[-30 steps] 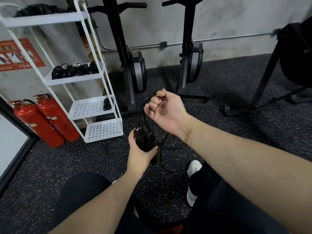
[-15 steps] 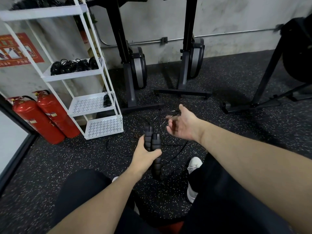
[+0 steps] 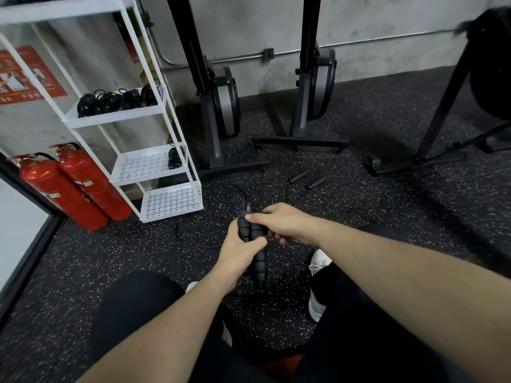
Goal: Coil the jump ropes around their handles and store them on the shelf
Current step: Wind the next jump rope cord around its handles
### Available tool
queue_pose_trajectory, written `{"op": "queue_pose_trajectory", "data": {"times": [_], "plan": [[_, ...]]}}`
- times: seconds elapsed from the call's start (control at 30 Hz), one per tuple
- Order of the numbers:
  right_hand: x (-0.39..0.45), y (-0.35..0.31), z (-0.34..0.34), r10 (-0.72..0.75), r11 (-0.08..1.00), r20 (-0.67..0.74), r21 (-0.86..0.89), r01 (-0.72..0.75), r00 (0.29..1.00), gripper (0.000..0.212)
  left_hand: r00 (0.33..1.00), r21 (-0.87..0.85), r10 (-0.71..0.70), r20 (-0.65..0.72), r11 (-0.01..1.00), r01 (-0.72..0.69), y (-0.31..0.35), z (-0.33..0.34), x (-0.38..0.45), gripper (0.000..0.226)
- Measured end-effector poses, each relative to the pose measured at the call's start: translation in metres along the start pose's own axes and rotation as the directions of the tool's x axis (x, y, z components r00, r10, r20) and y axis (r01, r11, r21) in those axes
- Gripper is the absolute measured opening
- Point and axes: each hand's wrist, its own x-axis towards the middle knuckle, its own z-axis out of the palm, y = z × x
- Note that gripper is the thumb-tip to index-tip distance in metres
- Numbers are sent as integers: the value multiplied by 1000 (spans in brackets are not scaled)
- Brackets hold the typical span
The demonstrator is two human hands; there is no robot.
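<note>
Left hand (image 3: 237, 251) wraps both ribbed black foam jump-rope handles (image 3: 253, 239), held side by side, upright. Right hand (image 3: 282, 223) curled at handle tops, fingertips pinching, probably thin black cord (image 3: 193, 239); cord itself hidden there. Cord trails slack over speckled rubber floor (image 3: 387, 217). Likely light, limp, springy; handles grippy. Second rope's handles (image 3: 307, 179) lie beyond. White metal shelf (image 3: 154, 111) holds coiled ropes (image 3: 116, 100).

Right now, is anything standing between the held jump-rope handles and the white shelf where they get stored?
Nothing visible does. The left hand grips the paired handles, the right hand is on them too, and only open speckled floor with loose black cord lies between them and the shelf.
</note>
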Motion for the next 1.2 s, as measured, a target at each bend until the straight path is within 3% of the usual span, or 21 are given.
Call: {"op": "queue_pose_trajectory", "data": {"times": [0.23,0.43,0.57,0.67,0.77,0.83,0.93,1.03,1.13,1.2], "plan": [[8,6,1,-18,999,-132,25,21,991,43,998,28,35,44,999,-36,-5,-3,2,77],[8,14,-5,-9,998,-151,68,19,988,41,992,97,29,120,994,-41,-4,1,6,61],[11,17,-7,13,1000,-199,-12,-16,980,62,991,76,20,130,997,-30,-5,2,5,65],[13,22,-15,-61,979,-417,-203,-28,907,65,995,51,14,95,999,-19,-6,2,5,68],[19,34,-21,-166,974,-586,-225,38,793,51,996,22,16,86,1000,-18,-7,-2,9,65],[25,42,-23,-195,968,-563,-244,64,803,52,995,-3,10,95,1000,-10,-7,-4,11,63],[31,47,-24,-138,971,-427,-238,36,894,60,995,-71,-34,94,997,41,-8,-7,12,55],[33,52,-27,-160,956,-384,-290,46,909,56,986,-123,-101,133,985,117,-10,-10,12,51],[32,53,-28,-114,990,-248,-112,88,962,47,965,-257,-147,217,945,202,-10,-13,13,43],[30,54,-25,-124,990,-207,-90,107,970,46,956,-334,-151,252,914,232,-9,-13,13,37]]}}
